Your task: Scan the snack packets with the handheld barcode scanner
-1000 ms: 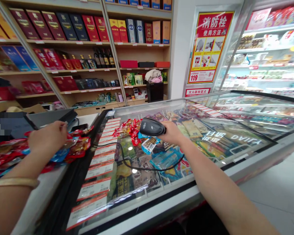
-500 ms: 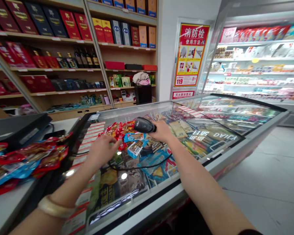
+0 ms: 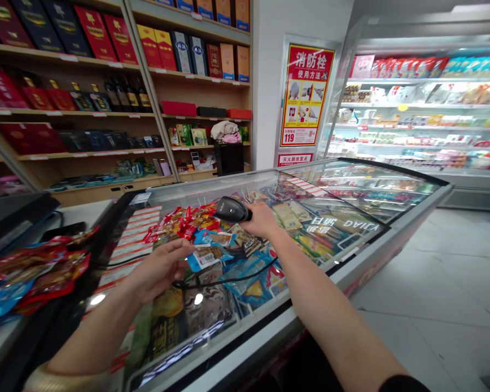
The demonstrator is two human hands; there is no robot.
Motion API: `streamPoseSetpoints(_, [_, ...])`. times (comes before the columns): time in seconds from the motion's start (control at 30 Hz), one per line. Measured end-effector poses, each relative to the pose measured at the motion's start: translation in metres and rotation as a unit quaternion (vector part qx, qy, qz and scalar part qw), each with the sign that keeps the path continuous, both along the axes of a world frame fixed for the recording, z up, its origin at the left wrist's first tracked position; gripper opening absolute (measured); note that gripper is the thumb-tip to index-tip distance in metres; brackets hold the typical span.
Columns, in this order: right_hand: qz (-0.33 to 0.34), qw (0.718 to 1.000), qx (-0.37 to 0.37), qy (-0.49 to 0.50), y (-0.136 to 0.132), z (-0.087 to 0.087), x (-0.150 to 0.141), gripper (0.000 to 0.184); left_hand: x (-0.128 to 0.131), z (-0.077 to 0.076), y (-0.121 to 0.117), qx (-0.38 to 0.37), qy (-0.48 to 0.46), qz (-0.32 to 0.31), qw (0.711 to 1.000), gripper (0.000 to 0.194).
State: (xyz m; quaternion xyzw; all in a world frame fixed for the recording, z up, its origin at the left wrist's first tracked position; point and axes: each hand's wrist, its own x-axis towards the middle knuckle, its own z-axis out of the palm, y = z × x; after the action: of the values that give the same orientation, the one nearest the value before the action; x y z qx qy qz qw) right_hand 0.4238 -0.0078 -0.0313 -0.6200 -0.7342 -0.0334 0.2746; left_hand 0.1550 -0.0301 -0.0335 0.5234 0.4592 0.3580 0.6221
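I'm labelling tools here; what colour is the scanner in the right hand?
The scanner is black, best seen in the head view.

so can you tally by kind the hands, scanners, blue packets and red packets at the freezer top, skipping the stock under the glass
Hands: 2, left hand and right hand
Scanner: 1
Blue packets: 2 visible
Total: 5, leaving out the red packets, which overlap too much to count

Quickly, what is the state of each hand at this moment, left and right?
Left hand: fingertips at the edge of a blue packet; whether they grip it cannot be told.
Right hand: closed, holding the black scanner.
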Motion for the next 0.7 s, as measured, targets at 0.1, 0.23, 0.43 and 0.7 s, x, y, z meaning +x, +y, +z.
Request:
streamPoseSetpoints(0.1, [-0.011,1.000,0.004,0.018,0.001,-0.002,0.001,0.029,-0.004,0.013,-0.002,-0.041,-0.085,0.040,0.995,0.022])
streamPoseSetpoints(0.23, [-0.026,0.998,0.011,0.059,0.002,-0.004,0.003,0.028,-0.001,0.021,-0.001,0.005,-0.163,0.159,0.974,0.019])
streamPoseSetpoints(0.43, [0.087,0.991,0.066,0.079,0.001,-0.002,0.000,0.020,0.000,0.011,0.007,0.124,-0.207,0.222,0.945,0.028])
streamPoseSetpoints(0.7, [0.184,0.981,0.055,0.036,-0.006,0.000,-0.015,0.019,-0.007,0.001,0.014,0.220,-0.190,0.242,0.926,0.042])
